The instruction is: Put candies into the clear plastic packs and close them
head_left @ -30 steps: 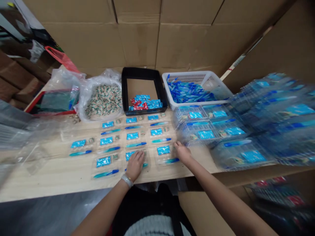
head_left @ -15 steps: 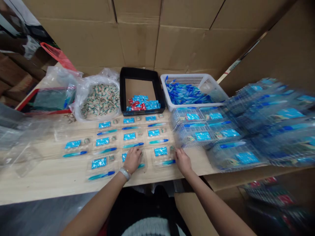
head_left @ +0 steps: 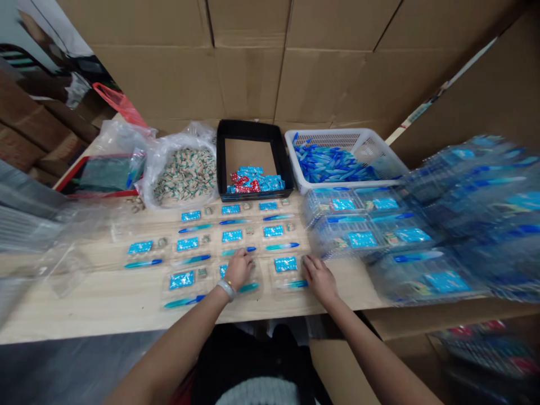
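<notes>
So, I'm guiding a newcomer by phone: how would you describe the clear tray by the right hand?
On the pale wooden table, find the spread-out clear trays left of the stacked ones. In their row nearest the person, take the rightmost clear tray, holding a blue packet with a blue pen below it. Unlike its neighbours, it has the right hand at its right side.

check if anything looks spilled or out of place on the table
A few small brown bits lie loose on the table beside the plastic bag, so they look spilled. Red packets stand out among blue ones in the black tray.
</notes>
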{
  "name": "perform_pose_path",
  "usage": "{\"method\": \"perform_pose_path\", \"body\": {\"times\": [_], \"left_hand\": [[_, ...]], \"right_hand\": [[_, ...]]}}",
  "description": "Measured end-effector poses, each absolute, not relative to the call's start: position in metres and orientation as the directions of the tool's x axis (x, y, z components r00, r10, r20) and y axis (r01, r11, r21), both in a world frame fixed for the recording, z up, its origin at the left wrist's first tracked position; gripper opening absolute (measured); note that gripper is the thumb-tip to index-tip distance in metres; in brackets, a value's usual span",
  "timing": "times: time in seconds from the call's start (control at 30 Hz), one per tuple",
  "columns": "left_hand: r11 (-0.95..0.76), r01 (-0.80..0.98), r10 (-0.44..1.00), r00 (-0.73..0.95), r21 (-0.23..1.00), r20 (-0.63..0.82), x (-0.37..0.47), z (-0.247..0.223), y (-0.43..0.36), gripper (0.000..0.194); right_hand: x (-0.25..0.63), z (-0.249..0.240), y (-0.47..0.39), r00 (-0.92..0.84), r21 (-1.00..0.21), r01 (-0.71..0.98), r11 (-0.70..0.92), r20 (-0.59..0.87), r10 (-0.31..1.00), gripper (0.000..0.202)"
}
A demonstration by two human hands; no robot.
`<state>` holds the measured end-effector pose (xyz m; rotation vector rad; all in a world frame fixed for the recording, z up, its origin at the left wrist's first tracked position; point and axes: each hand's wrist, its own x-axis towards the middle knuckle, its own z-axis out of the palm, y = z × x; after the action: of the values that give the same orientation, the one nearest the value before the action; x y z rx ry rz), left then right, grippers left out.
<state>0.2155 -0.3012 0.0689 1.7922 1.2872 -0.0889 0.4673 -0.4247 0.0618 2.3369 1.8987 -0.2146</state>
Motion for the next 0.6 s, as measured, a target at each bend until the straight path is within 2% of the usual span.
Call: {"method": "perform_pose_path", "body": {"times": [0.13,0.3,0.37,0.4,0.47,0.53,0.6], "left_hand": [[-0.022,0.782,0.727,0.44,0.622,-0.527,0.213,0.068,-0.3,0.028],[-0.056,0.78,0.754,0.442,0.623,-0.486,0.209,0.066,-0.299,0.028],[-0.107,0.762,0.741,0.49,0.639,-0.46,0.205,0.063,-0.304,0.045],[-0.12,0.755,0.719,0.514,0.645,-0.467,0.203,0.063,-0.307,0.059],[-0.056,0.732,0.694,0.518,0.679,-0.501,0.196,0.066,-0.311,0.075],[0.11,0.621,0.73,0.48,0.776,-0.487,0.186,0.075,-0.302,0.072],[0.306,0.387,0.818,0.362,0.87,-0.448,0.173,0.093,-0.273,0.058]], "right_hand": [[0.469,0.058,-0.423,0.188,-0.006,0.982,-0.191,-0.136,0.973,0.038],[0.46,0.059,-0.425,0.022,0.056,0.998,-0.037,0.237,0.971,0.03],[0.448,0.062,-0.427,-0.035,0.031,0.999,0.027,0.317,0.948,0.03],[0.441,0.065,-0.426,-0.06,0.004,0.998,0.062,0.337,0.939,0.031],[0.423,0.07,-0.42,-0.081,-0.074,0.991,0.115,0.368,0.926,0.028],[0.4,0.081,-0.397,-0.038,-0.218,0.967,0.128,0.376,0.926,0.018],[0.369,0.099,-0.35,0.032,-0.409,0.905,0.119,0.343,0.939,0.016]]}}
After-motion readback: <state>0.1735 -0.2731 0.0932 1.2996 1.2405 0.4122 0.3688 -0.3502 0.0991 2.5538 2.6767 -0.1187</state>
